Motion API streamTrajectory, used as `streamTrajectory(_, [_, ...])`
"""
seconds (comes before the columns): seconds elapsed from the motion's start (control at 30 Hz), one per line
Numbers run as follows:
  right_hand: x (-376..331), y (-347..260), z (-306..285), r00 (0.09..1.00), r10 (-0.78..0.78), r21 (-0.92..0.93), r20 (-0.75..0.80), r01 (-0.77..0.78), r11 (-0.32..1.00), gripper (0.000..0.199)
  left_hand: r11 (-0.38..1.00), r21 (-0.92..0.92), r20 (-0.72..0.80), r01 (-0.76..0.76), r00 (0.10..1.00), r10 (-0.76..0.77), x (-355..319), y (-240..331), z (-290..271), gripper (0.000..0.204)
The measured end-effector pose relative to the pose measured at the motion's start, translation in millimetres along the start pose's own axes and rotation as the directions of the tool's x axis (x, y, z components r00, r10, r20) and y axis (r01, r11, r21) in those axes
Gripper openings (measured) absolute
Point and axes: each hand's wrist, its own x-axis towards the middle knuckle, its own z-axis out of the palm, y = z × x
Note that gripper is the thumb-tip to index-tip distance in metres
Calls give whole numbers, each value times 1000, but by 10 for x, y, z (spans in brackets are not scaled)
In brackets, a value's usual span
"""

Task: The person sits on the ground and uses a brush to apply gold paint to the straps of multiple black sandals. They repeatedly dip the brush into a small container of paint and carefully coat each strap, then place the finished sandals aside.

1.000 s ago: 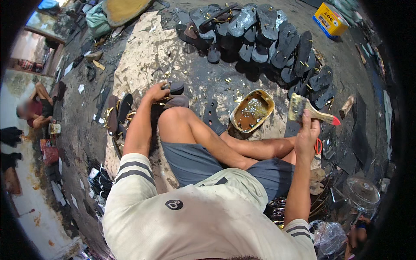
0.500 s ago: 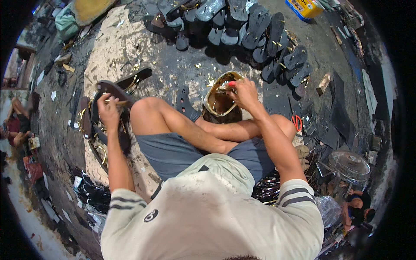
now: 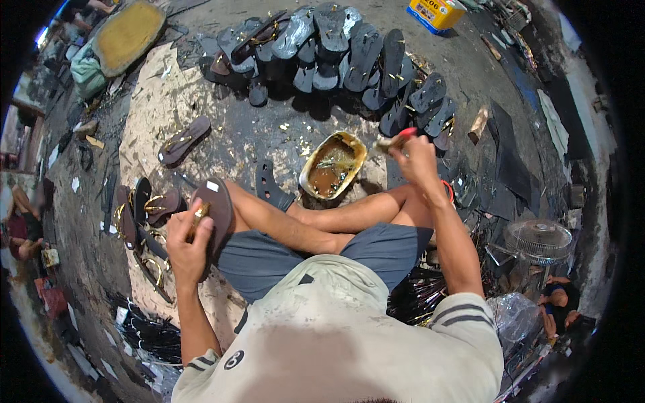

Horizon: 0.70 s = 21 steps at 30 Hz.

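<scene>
Sandal [image 3: 213, 213] rests on the knee, gripped by the left hand [image 3: 188, 243] around its gold strap. Right hand [image 3: 411, 156] pinches a brush [image 3: 393, 141] beside the glue pan [image 3: 332, 165]; better to load little glue and spread thinly.

One glue tin [image 3: 334, 164] sits mid-floor. Beyond the tin lies one heap of dark soles [image 3: 342, 50], too overlapped to count, and one yellow box [image 3: 435, 12]. Right of the tin stands one fan [image 3: 537, 240]. Left of it, one lone sandal [image 3: 183, 140].
</scene>
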Motion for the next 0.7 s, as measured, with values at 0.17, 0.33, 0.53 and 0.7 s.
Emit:
streamTrajectory(0.17, [94,-334,-526,944,214,851,-253,112,513,36,847,500,-117,-183,954,275,-8,269,340,95])
streamTrajectory(0.33, [26,-504,-427,917,362,986,-166,165,35,28,986,130,-114,-105,986,120,104,172,184,88])
streamTrajectory(0.53, [-82,-1472,-533,960,240,927,-143,215,-308,22,185,-954,183,236,947,-263,148,467,289,46])
streamTrajectory(0.7, [-363,-2335,-266,981,-137,990,-139,142,8,35,-175,-965,223,195,962,-157,222,882,749,51])
